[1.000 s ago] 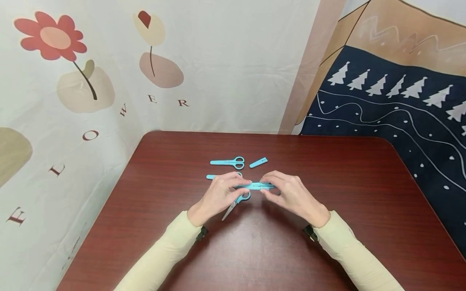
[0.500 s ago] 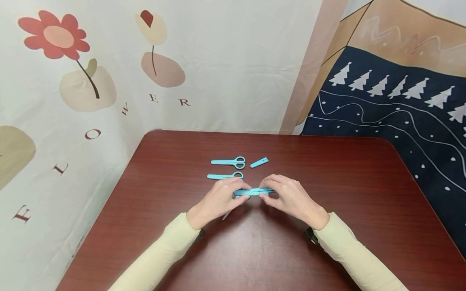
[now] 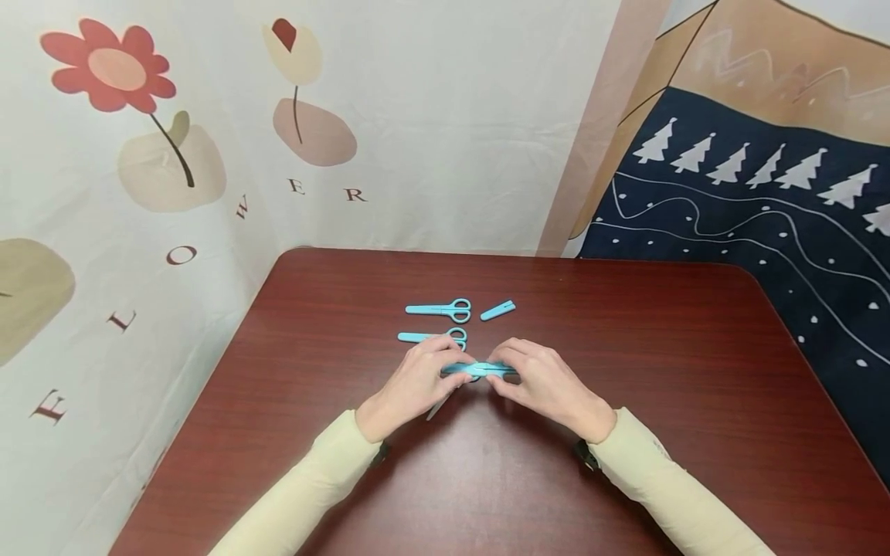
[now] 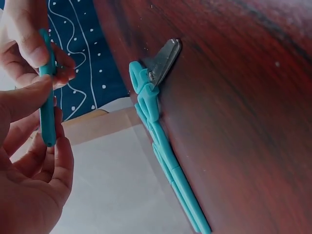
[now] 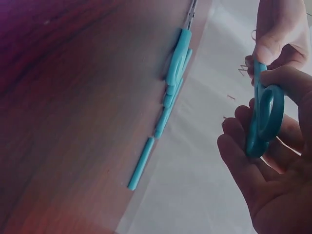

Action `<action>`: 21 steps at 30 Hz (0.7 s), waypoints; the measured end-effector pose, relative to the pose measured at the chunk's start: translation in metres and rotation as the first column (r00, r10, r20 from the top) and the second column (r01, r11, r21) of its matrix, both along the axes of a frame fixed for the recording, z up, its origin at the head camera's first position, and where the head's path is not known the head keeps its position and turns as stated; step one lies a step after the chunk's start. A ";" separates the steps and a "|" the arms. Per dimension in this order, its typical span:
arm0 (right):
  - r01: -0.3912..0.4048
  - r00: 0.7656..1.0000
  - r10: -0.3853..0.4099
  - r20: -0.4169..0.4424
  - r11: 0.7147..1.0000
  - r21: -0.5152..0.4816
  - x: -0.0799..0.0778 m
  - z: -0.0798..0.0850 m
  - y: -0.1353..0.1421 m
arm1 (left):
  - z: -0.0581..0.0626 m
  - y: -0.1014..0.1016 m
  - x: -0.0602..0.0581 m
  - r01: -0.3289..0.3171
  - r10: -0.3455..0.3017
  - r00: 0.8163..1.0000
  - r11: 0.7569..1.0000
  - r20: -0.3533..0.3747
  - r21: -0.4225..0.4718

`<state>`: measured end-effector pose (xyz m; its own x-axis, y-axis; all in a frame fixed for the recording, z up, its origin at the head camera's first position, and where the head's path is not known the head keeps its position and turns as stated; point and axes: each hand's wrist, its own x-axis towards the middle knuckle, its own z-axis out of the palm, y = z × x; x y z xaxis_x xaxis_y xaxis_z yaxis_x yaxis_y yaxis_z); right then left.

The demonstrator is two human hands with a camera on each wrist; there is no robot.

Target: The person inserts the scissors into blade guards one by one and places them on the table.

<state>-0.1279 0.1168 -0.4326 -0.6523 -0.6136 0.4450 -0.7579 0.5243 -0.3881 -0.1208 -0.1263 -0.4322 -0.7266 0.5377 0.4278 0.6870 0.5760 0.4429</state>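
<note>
Above the table, my left hand (image 3: 412,380) pinches the covered blade end of light-blue scissors (image 3: 481,369) between thumb and fingers. The handle end is held by my right hand (image 3: 548,384); its loop handle (image 5: 271,114) shows in the right wrist view. A blue blade cover (image 4: 48,117) sits over the blades, so no metal shows on this pair. Below my left hand lie scissors with a bare metal blade (image 4: 166,59), their handle partly hidden in the head view. Just behind that hand rests a second covered pair of scissors (image 3: 415,337).
Farther back on the dark red table (image 3: 626,332) lies another covered pair of scissors (image 3: 436,310). A loose blue blade cover (image 3: 497,310) is to its right. Behind the table hang a white flower-printed cloth (image 3: 445,154) and a dark cloth with white trees (image 3: 737,208).
Both hands have come slightly nearer and to the left with the held scissors. The held pair now hides more of the bare-bladed scissors.
</note>
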 end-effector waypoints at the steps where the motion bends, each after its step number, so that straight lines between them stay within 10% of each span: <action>1: 0.004 1.000 -0.004 0.023 1.000 0.006 0.000 0.001 0.000 | 0.000 -0.001 0.000 -0.006 0.006 1.000 1.000 0.002 -0.002; 8: 0.068 0.979 -0.081 0.186 0.995 0.071 0.001 0.009 0.009 | -0.004 -0.019 0.001 -0.070 0.069 0.997 0.998 0.041 0.010; 21: 0.146 0.971 -0.163 0.177 0.984 0.105 -0.004 0.014 0.027 | -0.008 -0.068 -0.003 -0.177 0.178 0.980 0.984 0.094 -0.022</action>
